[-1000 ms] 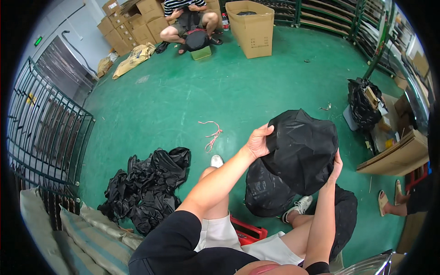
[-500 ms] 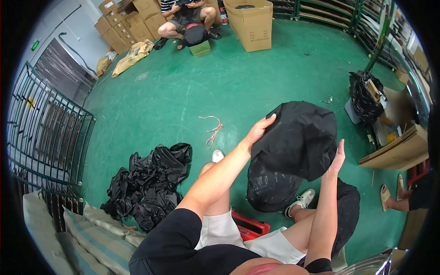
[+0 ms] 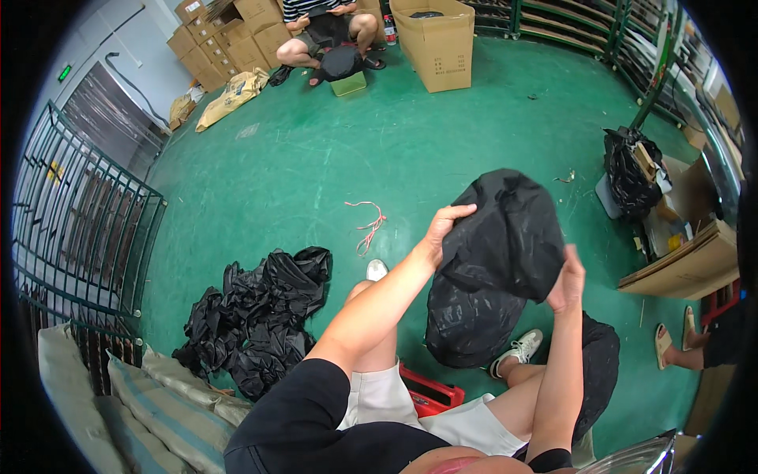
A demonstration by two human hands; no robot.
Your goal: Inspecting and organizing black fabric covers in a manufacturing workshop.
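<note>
Fingers of my left hand and right hand pinch opposite edges of the crumpled black plastic bag, held up over my knees so it hangs open above the green floor.

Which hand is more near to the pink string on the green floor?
Left. The left hand grips the black bag's near edge, just right of the pink string. The right hand holds the bag's far side, farther away.

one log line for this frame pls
left hand: grips black bag top edge | right hand: holds bag's right side | bag: held up over knees | floor: bag pile at left
</note>
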